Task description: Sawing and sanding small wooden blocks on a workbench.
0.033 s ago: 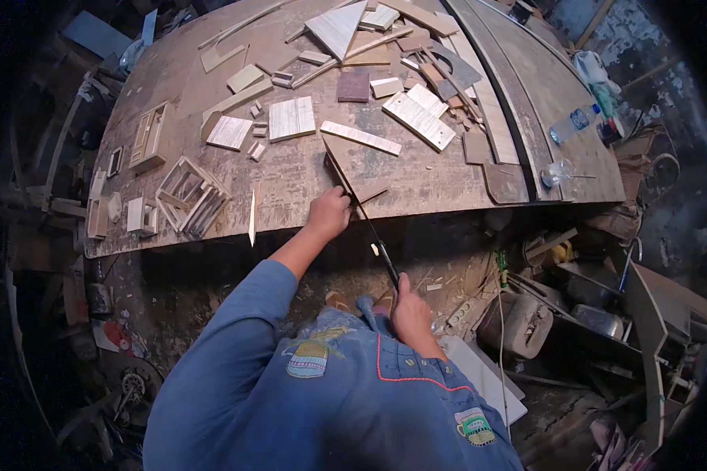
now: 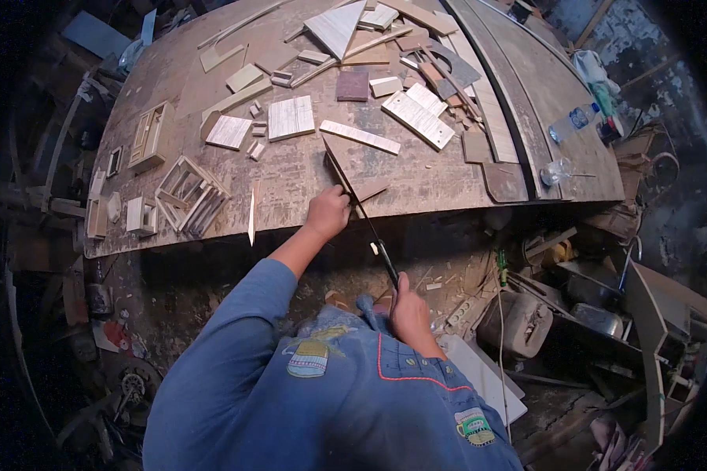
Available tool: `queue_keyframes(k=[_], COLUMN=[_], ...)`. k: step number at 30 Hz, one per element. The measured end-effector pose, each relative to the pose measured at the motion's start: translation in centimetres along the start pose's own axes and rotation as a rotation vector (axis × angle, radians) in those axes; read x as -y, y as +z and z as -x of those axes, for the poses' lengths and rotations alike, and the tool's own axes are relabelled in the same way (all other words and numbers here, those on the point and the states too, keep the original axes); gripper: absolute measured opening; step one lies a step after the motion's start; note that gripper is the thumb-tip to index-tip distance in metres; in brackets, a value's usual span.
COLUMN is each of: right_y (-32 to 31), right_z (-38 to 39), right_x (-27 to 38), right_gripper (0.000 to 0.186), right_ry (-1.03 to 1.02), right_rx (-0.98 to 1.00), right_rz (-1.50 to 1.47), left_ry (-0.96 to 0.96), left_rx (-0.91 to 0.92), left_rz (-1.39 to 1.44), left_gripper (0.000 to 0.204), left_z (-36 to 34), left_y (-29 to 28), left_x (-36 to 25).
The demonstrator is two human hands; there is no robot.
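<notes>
My right hand (image 2: 410,312) grips the handle end of a long, dark hand saw (image 2: 375,235), whose narrow blade points away from me over the front edge of the worn worktable (image 2: 448,182). My left hand (image 2: 329,209), fingers curled, holds a narrow wooden strip (image 2: 373,191) at that edge, right against the blade. Beyond the blade's tip lies a pale narrow board (image 2: 360,136). Square pale boards (image 2: 291,118) and a purple-brown square piece (image 2: 353,86) lie farther back. A thin pointed offcut (image 2: 254,212) sticks out over the edge to the left.
Small wooden frames (image 2: 192,196) and boxes cover the table's left. More offcuts pile at the back. Long rails (image 2: 526,118), a water bottle (image 2: 573,124) and a clear cup (image 2: 556,173) are on the right. Below are metal containers (image 2: 526,326), a cable and scraps.
</notes>
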State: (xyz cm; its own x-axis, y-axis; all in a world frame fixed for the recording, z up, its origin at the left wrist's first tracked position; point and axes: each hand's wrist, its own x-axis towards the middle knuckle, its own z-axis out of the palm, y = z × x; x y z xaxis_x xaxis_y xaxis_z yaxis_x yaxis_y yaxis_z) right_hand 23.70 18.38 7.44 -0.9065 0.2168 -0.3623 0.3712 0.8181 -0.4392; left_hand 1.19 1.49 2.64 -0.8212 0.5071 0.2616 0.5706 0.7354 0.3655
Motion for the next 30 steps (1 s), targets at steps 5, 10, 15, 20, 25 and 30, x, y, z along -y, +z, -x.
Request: queue_keyframes(k=[5,10,15,20,25,30], right_y=[0.1,4.7,5.2,4.2,5.0,5.4], right_z=[0.2,0.1,-0.3,-5.8,-5.1,-4.9], right_x=[-1.5,-4.1,-3.3,1.1,0.8,0.3], right_gripper=[0.043,0.042,0.041,0.04,0.039,0.04], right_ry=[-0.039,-0.023,0.034,-0.062,-0.071,-0.073], right_rx=[0.001,-0.067,-0.027,-0.133,-0.176,-0.145], right_rz=[-0.03,-0.054,-0.09,-0.038,-0.079,-0.09], left_ry=[-0.063,-0.099,-0.17,-0.116,-0.109,-0.099], left_rx=[-0.021,-0.31,-0.291,-0.263,-0.264,-0.23], left_rz=[0.017,0.163,0.17,0.2,0.155,0.128], left_gripper=[0.014,0.021,0.024,0.024,0.019,0.019], left_z=[0.0,1.6,2.0,1.6,1.6,1.7], left_y=[0.0,2.8,3.0,2.4,2.2,2.2], left_x=[0.0,-0.8,-1.4,-1.2,-1.8,-1.8])
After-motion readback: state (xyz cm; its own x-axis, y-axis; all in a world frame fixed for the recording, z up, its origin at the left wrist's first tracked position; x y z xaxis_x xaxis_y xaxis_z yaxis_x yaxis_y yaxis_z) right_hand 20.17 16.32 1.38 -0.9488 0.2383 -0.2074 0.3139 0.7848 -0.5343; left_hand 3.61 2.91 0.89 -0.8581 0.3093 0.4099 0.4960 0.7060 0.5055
